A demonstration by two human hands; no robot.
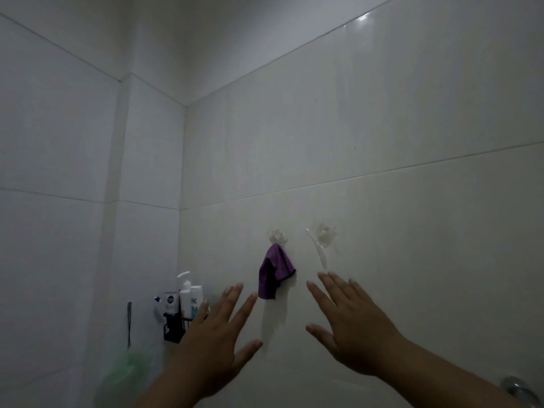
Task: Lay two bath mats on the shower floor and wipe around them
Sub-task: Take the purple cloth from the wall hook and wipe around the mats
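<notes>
A purple cloth (275,272) hangs bunched from a clear hook (278,237) on the white tiled wall (412,201), just above and between the two raised hands; no bath mat shows in this view. The left hand (215,343) is held up below and to the left of the cloth, back toward the camera, fingers straight and spread, grasping nothing; its fingertips (253,297) come close to the cloth's lower edge, and whether they touch it cannot be told. The right hand (350,328) is raised to the right of the cloth, also spread flat and empty, its fingers pointing up toward a second clear hook (322,235) that sits above it and carries nothing. Left of the left hand, partly behind its little finger, a black wall caddy (174,326) holds several white bottles (188,298). Further left a thin dark item (129,323) hangs on the wall, with a green mesh sponge (126,375) below it. At the lower right edge, beyond the right forearm, a bit of chrome fitting (518,388) shows.
</notes>
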